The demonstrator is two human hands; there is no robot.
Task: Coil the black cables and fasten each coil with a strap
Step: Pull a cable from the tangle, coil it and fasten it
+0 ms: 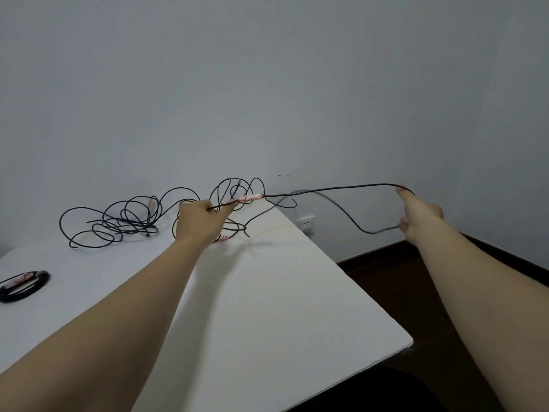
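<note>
A long black cable (329, 189) stretches in the air between my two hands. My left hand (199, 222) grips it above the far edge of the white table (267, 292). My right hand (419, 217) pinches it out past the table's right edge, and the loose end droops below that hand. Behind my left hand lies a tangle of black cable loops (118, 221) with a red-and-white strap (251, 198) near the far corner. Another strap (223, 238) lies under my left wrist. A finished black coil (22, 285) with a strap lies at the left edge.
A grey wall rises behind the table. A white wall socket (306, 222) sits low on the wall, right of the table's far corner. Dark floor shows to the right and below the table's right edge.
</note>
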